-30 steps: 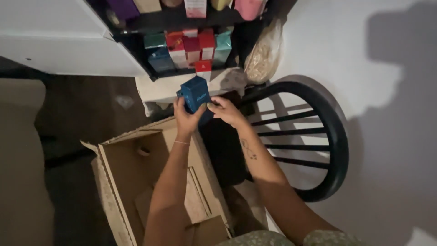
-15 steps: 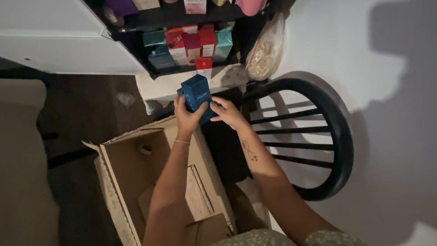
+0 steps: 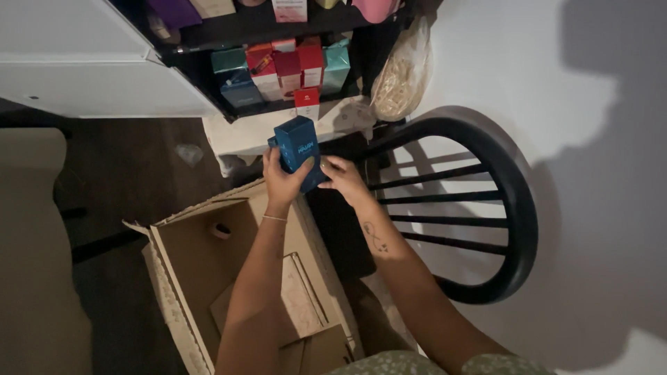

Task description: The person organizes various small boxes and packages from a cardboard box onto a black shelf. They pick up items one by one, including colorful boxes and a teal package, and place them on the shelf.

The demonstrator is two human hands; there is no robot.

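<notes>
**A:** Nearest the camera, what is shown?

**B:** An open cardboard box [image 3: 236, 278] on the dark floor, flaps spread. Inside lie only flat cardboard inserts; no product packages are visible in it, though the forearms cover part of the interior.

**A:** And above it?

**B:** The left hand [image 3: 283, 177] and right hand [image 3: 345, 179] together hold a small blue carton [image 3: 300, 149] over the box's far edge. The left grip is wrapped around the carton's lower part; the right grip closes on its lower right corner, fingertips touching. The carton stands tilted, its top leaning away.

**A:** Beyond the hands?

**B:** A black spindle-back chair [image 3: 479, 208] to the right, then a dark shelf [image 3: 278, 104] carrying a row of teal, red and white cartons [image 3: 292, 69], with a clear bag [image 3: 399, 73] hanging beside it.

**A:** State of progress?

**B:** Judged from this arrangement, one carton is in hand between box and shelf; the box appears unpacked, and the shelf row is largely filled.
</notes>
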